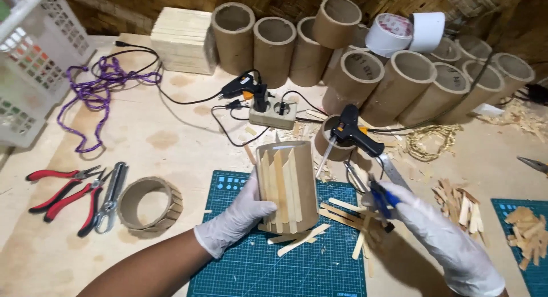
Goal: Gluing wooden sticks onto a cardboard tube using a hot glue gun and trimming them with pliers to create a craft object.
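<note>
From the head camera, a black glue gun (351, 132) sits just past the right hand (434, 228), wooden sticks (342, 212) lie between the two hands, and red pliers (63, 194) and a short cardboard ring (149, 204) lie off to the left of the left hand (237, 217). The left hand, in a white glove, wraps its fingers around a cardboard tube (287, 185) with sticks glued on, and the tube stands upright on the green mat (257, 268), long side up and down. The right hand is closed around blue-handled cutters (381, 199) just right of the tube.

Warm, even light, soft shadows, slight wide-angle bending at the edges, perhaps some motion blur.
</note>
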